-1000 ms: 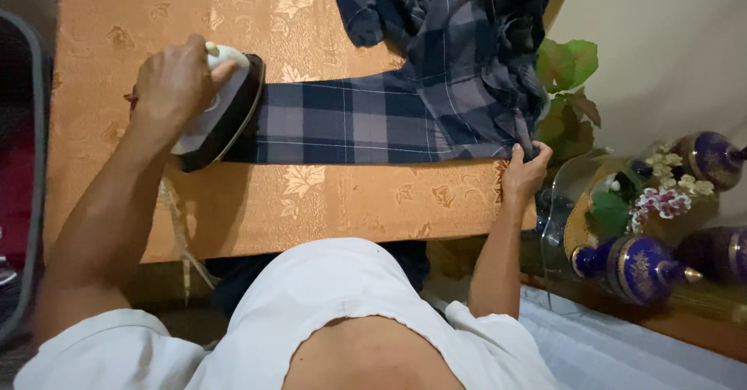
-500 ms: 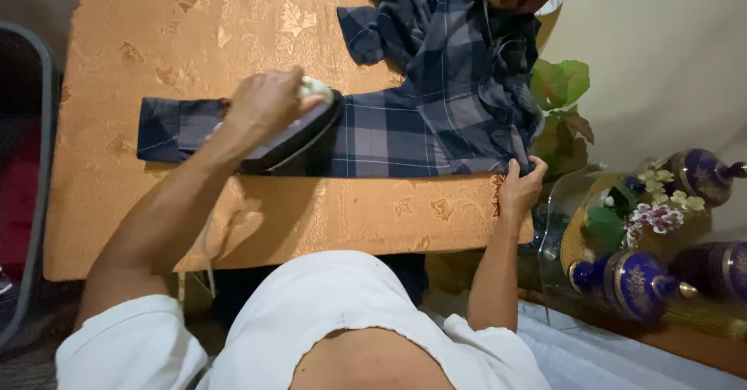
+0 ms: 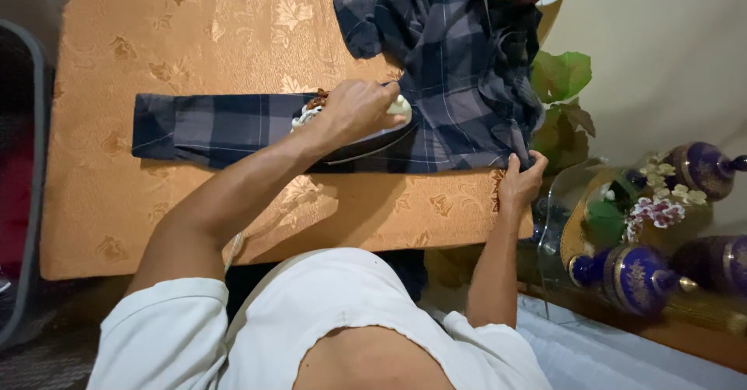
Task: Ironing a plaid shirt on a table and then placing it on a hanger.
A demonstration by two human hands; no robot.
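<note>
A dark blue plaid shirt [image 3: 459, 63] lies on the table with one sleeve [image 3: 210, 125] stretched flat to the left. My left hand [image 3: 354, 110] grips the handle of a clothes iron [image 3: 366, 137], which rests on the sleeve close to the shoulder. My right hand [image 3: 521, 181] pinches the shirt's edge at the table's right corner and holds it taut.
The table wears an orange-gold leaf-patterned cloth [image 3: 218, 24]. To the right stand green leaves [image 3: 564, 75], blue and gold vases [image 3: 634, 275] and artificial flowers [image 3: 660, 203] on a low shelf. A dark chair frame [image 3: 35, 149] is at the left.
My left hand has slid the iron rightward along the sleeve, from the cuff end to near the shoulder. The right hand has kept its hold on the shirt's edge.
</note>
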